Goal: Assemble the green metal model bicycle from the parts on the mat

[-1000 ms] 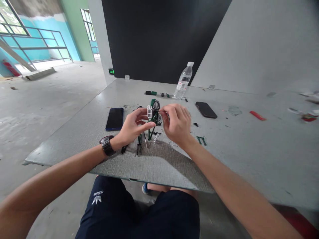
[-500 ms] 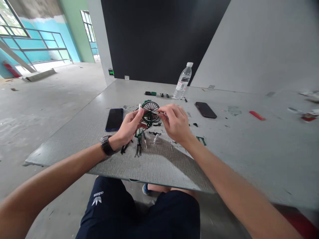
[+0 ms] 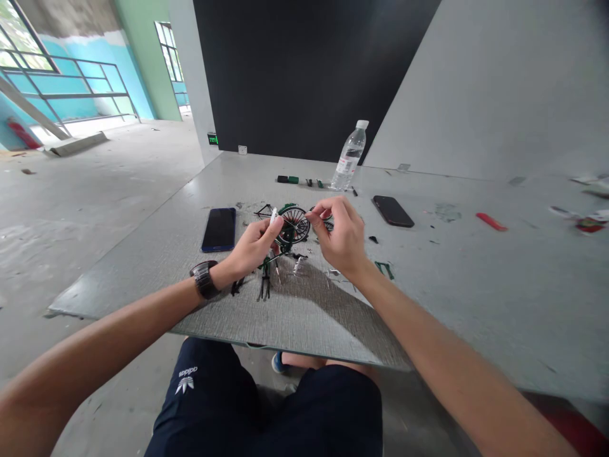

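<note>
My left hand (image 3: 251, 246) is closed around a small green and black model bicycle (image 3: 291, 225), whose spoked wheel shows between my two hands. A thin silver part sticks up from my left fingertips. My right hand (image 3: 340, 238) is pinched shut at the wheel's right side on something too small to name. Both hands hover just above a grey board (image 3: 304, 317). Loose black and green model parts (image 3: 265, 279) lie on the board below my hands.
A dark blue phone (image 3: 219, 228) lies left of my hands and a black phone (image 3: 392, 211) to the right. A clear water bottle (image 3: 349, 155) stands at the back. Small green parts (image 3: 384, 268) and a red object (image 3: 491, 221) lie to the right.
The model bicycle has been turned in my hands, so its wheel now faces me side on. My left hand has closed and dropped slightly; my right hand has shifted a little right.
</note>
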A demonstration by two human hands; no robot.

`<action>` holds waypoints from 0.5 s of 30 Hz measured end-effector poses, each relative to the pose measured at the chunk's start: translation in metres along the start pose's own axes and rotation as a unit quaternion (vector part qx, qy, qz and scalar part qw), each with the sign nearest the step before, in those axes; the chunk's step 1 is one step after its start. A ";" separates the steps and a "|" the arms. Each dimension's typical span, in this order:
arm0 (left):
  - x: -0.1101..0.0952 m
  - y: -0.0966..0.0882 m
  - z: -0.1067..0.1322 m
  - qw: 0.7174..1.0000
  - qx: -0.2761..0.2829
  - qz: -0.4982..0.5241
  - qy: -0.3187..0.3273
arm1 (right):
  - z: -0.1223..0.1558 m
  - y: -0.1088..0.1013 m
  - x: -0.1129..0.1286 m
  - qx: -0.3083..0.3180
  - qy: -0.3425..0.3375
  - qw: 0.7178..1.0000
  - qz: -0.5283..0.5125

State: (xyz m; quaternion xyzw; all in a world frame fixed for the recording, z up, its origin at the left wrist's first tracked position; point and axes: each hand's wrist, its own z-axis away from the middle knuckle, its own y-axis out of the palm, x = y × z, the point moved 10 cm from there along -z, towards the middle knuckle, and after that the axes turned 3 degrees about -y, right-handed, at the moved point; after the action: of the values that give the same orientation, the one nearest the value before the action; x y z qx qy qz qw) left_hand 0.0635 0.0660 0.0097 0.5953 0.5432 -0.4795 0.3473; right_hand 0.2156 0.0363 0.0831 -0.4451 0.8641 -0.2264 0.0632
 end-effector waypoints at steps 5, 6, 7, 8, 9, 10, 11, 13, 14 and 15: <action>-0.007 -0.002 0.003 0.998 -0.010 -0.047 0.047 | 0.001 0.005 -0.001 0.008 0.037 0.998 -0.051; -0.009 -0.002 0.004 0.997 -0.009 -0.055 0.055 | 0.001 0.005 -0.002 0.005 0.047 0.997 -0.055; -0.011 -0.002 0.005 0.996 -0.007 -0.063 0.061 | 0.001 0.004 -0.002 0.001 0.056 0.997 -0.056; -0.012 -0.001 0.006 0.995 -0.006 -0.073 0.064 | 0.001 0.003 -0.002 -0.003 0.065 0.996 -0.054; -0.013 -0.001 0.006 0.994 -0.005 -0.083 0.068 | 0.001 0.002 -0.002 -0.009 0.073 0.996 -0.053; -0.015 -0.001 0.007 0.993 -0.006 -0.091 0.073 | 0.000 0.001 -0.003 -0.013 0.081 0.995 -0.054; -0.017 -0.001 0.007 0.992 -0.008 -0.098 0.080 | 0.000 0.001 -0.003 -0.016 0.088 0.994 -0.056; -0.021 -0.001 0.008 0.989 -0.016 -0.107 0.098 | 0.000 0.001 -0.003 -0.012 0.097 0.993 -0.069; -0.023 -0.002 0.009 0.988 -0.020 -0.111 0.106 | 0.000 0.002 -0.003 -0.008 0.101 0.992 -0.076; -0.025 -0.002 0.009 0.987 -0.023 -0.114 0.112 | 0.001 0.003 -0.004 -0.004 0.105 0.991 -0.083</action>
State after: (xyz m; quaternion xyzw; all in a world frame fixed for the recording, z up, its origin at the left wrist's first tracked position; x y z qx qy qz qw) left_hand 0.0613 0.0503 0.0310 0.5714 0.6537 -0.4338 0.2409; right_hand 0.2154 0.0407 0.0807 -0.4894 0.8269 -0.2727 -0.0491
